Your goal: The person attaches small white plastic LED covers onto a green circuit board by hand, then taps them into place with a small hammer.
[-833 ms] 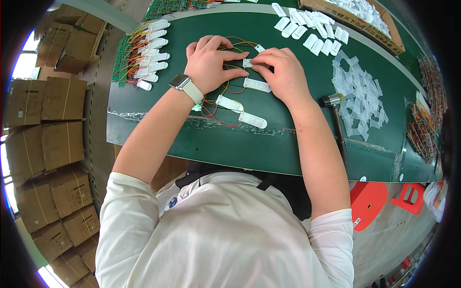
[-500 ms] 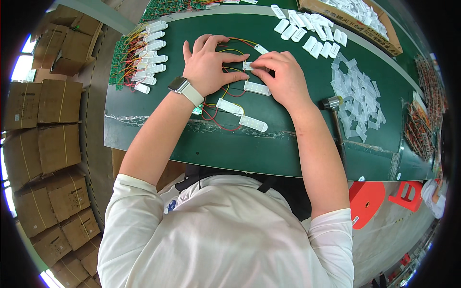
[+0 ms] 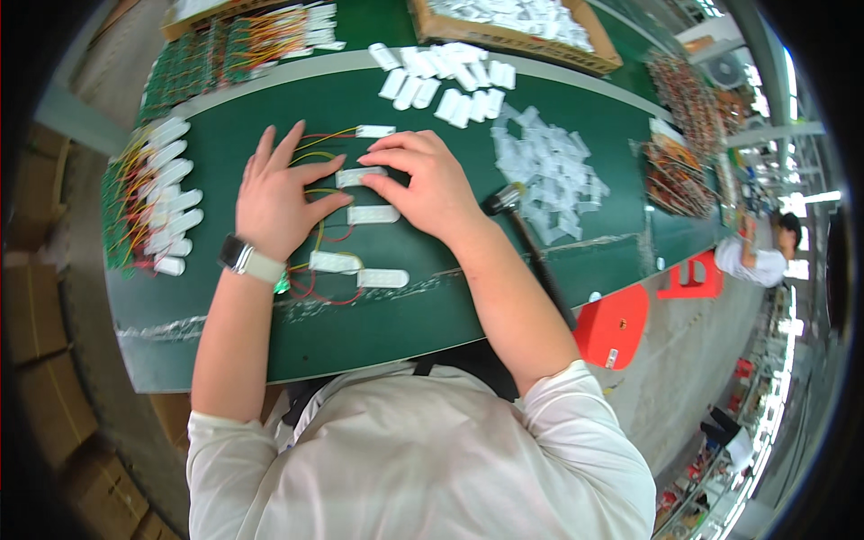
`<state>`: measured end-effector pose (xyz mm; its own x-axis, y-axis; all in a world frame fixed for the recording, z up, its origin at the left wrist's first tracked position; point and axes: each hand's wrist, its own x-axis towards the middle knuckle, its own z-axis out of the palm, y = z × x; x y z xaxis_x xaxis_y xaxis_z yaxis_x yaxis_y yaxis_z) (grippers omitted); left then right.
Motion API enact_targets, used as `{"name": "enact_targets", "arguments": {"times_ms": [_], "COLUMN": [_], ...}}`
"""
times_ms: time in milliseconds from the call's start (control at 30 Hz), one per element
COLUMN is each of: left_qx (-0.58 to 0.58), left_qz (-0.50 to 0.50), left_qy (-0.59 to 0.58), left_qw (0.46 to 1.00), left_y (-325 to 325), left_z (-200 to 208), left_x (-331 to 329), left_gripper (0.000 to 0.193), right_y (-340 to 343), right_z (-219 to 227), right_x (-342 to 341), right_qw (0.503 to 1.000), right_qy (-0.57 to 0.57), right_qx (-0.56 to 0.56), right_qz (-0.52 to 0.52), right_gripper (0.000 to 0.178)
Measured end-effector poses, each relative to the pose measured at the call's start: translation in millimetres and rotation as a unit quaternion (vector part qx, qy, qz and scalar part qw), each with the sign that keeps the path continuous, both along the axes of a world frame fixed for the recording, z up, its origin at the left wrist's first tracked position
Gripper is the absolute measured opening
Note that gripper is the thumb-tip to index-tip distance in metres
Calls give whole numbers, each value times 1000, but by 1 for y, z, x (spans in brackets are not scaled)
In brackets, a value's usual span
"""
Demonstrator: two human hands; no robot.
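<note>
Fingers spread, my left hand (image 3: 277, 202) lies over the wires on the green tabletop, a watch on its wrist. Its thumb and index fingertip are by the left end of a small white LED strip piece (image 3: 358, 176). My right hand (image 3: 430, 184) pinches the other end of that piece between thumb and fingers. Another white piece (image 3: 374, 131) lies beyond it. Closer to me are a white LED piece (image 3: 373, 214), a white cover piece (image 3: 335, 262) and one more LED piece (image 3: 382, 278), with red and yellow wires. A green circuit board (image 3: 283, 284) shows partly beside my left wrist.
Wired white pieces (image 3: 171, 200) are lined up at the left. White covers (image 3: 457, 108) lie beyond my hands, before a carton (image 3: 612, 59). To the right are a heap of clear plastic pieces (image 3: 551, 175), a black-handled hammer (image 3: 538, 256), wired boards (image 3: 677, 171) and a red stool (image 3: 612, 328).
The view has swung to the right, so the table and hands appear further left. My right hand still pinches the LED piece, and my left hand stays spread at its other end.
</note>
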<state>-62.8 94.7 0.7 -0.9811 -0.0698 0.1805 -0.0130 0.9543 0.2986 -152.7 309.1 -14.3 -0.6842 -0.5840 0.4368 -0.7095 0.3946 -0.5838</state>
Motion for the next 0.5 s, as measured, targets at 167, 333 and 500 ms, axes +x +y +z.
{"name": "enact_targets", "arguments": {"times_ms": [167, 333, 500], "left_qx": [21, 26, 30], "left_qz": [10, 14, 23], "left_qy": [-4, -7, -12], "left_qw": [1000, 1000, 999], "left_y": [-1, 3, 5], "left_z": [2, 1, 1], "left_x": [3, -2, 0], "left_gripper": [55, 55, 54], "right_y": [43, 106, 119], "right_z": [56, 54, 42], "right_x": [-12, -53, -59], "right_qw": [980, 902, 912], "right_qy": [6, -13, -91], "right_qx": [109, 279, 254], "right_qz": [-164, -329, -310], "right_gripper": [30, 42, 33]}}
